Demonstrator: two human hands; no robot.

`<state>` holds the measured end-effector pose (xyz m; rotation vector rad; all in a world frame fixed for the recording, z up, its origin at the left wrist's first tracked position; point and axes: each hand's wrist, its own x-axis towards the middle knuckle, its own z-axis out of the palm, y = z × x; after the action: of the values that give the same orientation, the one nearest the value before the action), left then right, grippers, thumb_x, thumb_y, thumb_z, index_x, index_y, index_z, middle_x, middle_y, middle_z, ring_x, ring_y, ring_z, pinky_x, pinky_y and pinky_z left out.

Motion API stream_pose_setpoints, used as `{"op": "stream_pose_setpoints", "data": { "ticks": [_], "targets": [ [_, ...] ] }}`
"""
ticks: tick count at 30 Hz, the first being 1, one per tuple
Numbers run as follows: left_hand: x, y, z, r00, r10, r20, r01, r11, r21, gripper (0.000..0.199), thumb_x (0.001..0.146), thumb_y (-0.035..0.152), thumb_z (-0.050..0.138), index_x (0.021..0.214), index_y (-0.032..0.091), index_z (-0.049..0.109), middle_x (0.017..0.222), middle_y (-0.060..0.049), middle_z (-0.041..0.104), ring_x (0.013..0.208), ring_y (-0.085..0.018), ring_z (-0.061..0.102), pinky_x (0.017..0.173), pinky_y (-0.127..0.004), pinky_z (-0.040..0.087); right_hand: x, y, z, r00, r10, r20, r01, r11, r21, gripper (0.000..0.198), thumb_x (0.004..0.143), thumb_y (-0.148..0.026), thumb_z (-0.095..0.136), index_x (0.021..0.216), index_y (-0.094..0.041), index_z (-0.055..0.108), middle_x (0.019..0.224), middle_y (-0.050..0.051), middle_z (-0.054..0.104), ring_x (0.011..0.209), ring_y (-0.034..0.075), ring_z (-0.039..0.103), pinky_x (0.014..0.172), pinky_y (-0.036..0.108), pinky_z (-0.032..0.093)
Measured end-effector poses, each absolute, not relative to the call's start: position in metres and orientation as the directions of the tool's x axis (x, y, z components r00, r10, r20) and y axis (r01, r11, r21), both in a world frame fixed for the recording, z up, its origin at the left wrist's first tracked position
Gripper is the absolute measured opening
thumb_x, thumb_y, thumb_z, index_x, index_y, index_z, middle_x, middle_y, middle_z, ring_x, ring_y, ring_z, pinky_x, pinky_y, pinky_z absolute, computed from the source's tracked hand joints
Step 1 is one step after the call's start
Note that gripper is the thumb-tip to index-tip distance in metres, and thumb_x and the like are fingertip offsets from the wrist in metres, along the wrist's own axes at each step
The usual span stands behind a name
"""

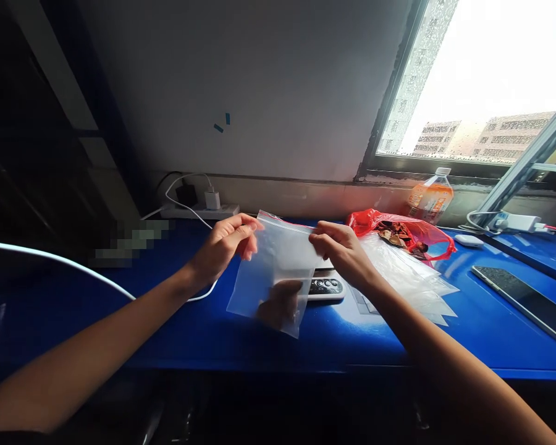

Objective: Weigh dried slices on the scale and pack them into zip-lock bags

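Up in front of me hangs a clear zip bag with a red line along its top edge. Brown pieces show through its lower part, their kind blurred. At its top left corner my left hand is closed, thumb and fingers pinched on the edge. My right hand pinches the top right corner. Behind the bag, partly hidden, lies a white device with a black button panel. To the right of my right hand several flat clear bags are spread in a pile.
A red plastic bag with brown dried pieces stands open behind the pile. Near the window are an orange drink bottle and a white adapter. A phone lies right on the blue table. A white cable and power strip are left.
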<state>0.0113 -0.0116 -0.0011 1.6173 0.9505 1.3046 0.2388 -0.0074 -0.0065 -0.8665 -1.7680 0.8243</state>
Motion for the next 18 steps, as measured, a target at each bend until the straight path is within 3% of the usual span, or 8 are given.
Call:
{"op": "stream_pose_setpoints", "data": {
  "ticks": [10, 13, 18],
  "targets": [
    [0.008, -0.011, -0.001, 0.165, 0.846, 0.507, 0.230, -0.533, 0.815, 0.013, 0.084, 0.023, 0.054, 0.075, 0.016, 0.059, 0.060, 0.002, 0.056, 0.059, -0.011, 0.051, 0.064, -0.026, 0.042, 0.238, -0.010, -0.009, -0.364, 0.831, 0.421, 0.167, 0.503, -0.848, 0.023, 0.079, -0.032, 0.053, 0.061, -0.020, 0.045, 0.060, -0.002, 0.042, 0.059, 0.011, 0.038, 0.055, 0.026, 0.032],
    [0.010, -0.015, 0.001, 0.153, 0.824, 0.546, 0.320, -0.564, 0.761, 0.014, 0.084, 0.025, 0.055, 0.075, 0.016, 0.060, 0.064, 0.001, 0.057, 0.064, -0.012, 0.052, 0.066, -0.027, 0.041, 0.237, -0.009, -0.010, -0.302, 0.831, 0.467, 0.157, 0.526, -0.836, 0.014, 0.077, -0.032, 0.058, 0.075, -0.019, 0.053, 0.070, -0.001, 0.052, 0.067, 0.012, 0.046, 0.060, 0.026, 0.036],
    [0.017, -0.022, -0.004, 0.207, 0.762, 0.613, 0.455, -0.630, 0.629, 0.014, 0.082, 0.024, 0.060, 0.072, 0.017, 0.063, 0.067, 0.000, 0.061, 0.065, -0.014, 0.053, 0.065, -0.028, 0.039, 0.236, -0.009, -0.015, -0.317, 0.766, 0.559, 0.255, 0.637, -0.728, 0.024, 0.077, -0.028, 0.061, 0.099, -0.019, 0.055, 0.079, 0.000, 0.058, 0.074, 0.014, 0.053, 0.065, 0.027, 0.039]
  ]
}}
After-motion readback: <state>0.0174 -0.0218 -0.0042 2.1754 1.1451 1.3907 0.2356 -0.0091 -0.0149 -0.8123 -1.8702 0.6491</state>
